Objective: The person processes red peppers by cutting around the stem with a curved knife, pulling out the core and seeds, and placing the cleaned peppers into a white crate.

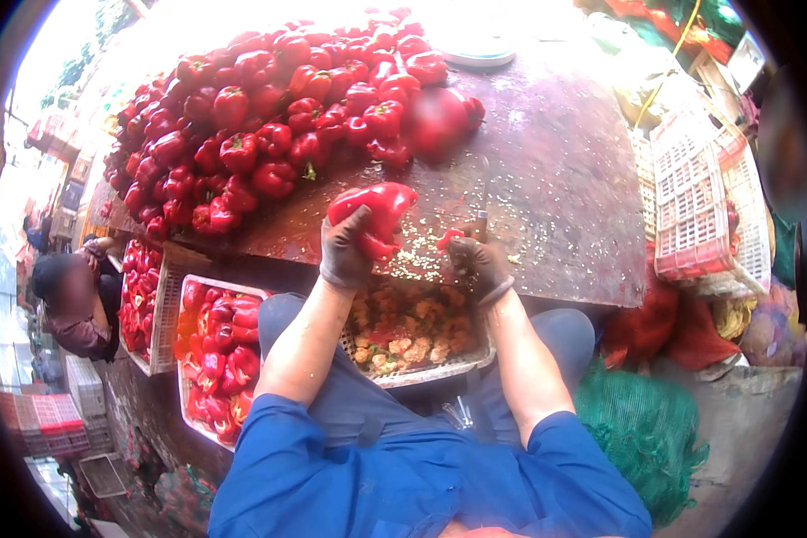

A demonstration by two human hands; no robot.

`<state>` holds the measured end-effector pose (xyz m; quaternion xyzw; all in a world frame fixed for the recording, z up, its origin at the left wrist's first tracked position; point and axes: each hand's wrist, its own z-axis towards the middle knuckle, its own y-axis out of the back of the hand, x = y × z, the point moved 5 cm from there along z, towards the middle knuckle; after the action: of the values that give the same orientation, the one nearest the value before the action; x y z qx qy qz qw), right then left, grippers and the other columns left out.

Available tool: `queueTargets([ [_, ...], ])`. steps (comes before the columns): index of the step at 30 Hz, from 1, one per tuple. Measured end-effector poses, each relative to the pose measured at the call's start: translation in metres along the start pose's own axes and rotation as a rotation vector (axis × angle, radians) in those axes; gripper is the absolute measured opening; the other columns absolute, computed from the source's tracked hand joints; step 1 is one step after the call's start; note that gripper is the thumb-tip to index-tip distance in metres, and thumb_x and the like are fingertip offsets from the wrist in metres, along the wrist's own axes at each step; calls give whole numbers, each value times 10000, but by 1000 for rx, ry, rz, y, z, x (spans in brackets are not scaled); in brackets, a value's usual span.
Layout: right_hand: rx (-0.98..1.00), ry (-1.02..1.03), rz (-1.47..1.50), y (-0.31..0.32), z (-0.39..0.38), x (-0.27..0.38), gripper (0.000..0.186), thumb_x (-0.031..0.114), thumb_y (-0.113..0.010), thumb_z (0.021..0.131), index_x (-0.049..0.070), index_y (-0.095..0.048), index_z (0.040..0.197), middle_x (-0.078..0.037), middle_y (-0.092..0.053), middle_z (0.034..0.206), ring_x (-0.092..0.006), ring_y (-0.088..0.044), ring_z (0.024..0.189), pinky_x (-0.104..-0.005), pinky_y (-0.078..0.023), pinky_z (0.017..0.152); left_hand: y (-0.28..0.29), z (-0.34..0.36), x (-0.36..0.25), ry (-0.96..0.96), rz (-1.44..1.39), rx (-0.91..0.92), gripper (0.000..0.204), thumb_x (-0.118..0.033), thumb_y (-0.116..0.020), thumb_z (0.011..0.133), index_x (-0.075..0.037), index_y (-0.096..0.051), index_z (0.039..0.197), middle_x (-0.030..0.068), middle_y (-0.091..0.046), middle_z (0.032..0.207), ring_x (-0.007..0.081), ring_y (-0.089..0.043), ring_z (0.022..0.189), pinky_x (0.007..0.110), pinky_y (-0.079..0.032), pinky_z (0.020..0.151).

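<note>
A red bell pepper [377, 215] is gripped in my left hand [346, 251], which wears a dark glove and is raised over the table's near edge. My right hand [481, 269], gloved too, is closed beside it to the right. At its fingertips is a small red piece of pepper [449, 238]. A thin knife [481, 224] seems to stick up from the same hand, its blade hard to make out. Below both hands, between my knees, a crate [403, 380] holds pale, seedy pepper cores [412, 350].
A big heap of whole red peppers [242, 134] covers the left of the table [565, 197], where pale seeds lie scattered. Cut peppers fill a white crate [215, 359] by my left knee. Stacked crates [695, 197] and green netting [641, 430] are at right. Another person [76, 300] sits far left.
</note>
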<state>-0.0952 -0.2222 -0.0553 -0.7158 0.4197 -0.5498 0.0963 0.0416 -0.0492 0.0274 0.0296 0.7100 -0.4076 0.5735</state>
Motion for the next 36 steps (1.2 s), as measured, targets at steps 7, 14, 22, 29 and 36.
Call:
queueTargets([
  [7, 197, 4, -219, -33, -5, -17, 344, 19, -738, 734, -27, -642, 1060, -122, -710, 912, -209, -698, 762, -312, -564, 707, 54, -14, -88, -309, 42, -255, 366, -108, -770, 884, -19, -624, 1207, 90, -711, 1035, 179, -695, 904, 325, -582, 804],
  [14, 276, -28, -548, -51, -23, -33, 290, -16, -665, 726, -39, -661, 1015, -138, -741, 881, -202, -718, 739, -274, -541, 646, 205, -167, -180, -579, 574, -801, 346, -38, -839, 807, -46, -679, 1113, 42, -718, 1009, 134, -681, 904, 287, -572, 857],
  [22, 356, -31, -1153, -20, -20, -77, 229, -4, -709, 722, -4, -680, 949, -25, -678, 816, -120, -621, 737, -283, -505, 667, 349, -430, -159, -332, 1519, -1362, 442, -199, -848, 742, -82, -664, 1126, 146, -655, 1229, 327, -620, 1143, 433, -477, 1023],
  [29, 331, 103, -1644, -8, -15, -100, 184, 107, -757, 733, 57, -742, 910, -117, -694, 754, -164, -661, 744, -363, -526, 716, 343, -439, -40, 487, 1995, -963, 660, -531, -579, 955, -241, -440, 1531, 108, -266, 1646, 343, -147, 1557, 682, -134, 1197],
  [36, 414, -115, -1815, -15, -15, -98, 272, 191, -739, 772, 112, -772, 1031, -209, -731, 977, -381, -704, 956, -458, -532, 847, 375, -430, -30, 656, 2003, -975, 735, -559, -534, 974, -207, -327, 1585, 154, -236, 1660, 389, -110, 1560, 680, -114, 1200],
])
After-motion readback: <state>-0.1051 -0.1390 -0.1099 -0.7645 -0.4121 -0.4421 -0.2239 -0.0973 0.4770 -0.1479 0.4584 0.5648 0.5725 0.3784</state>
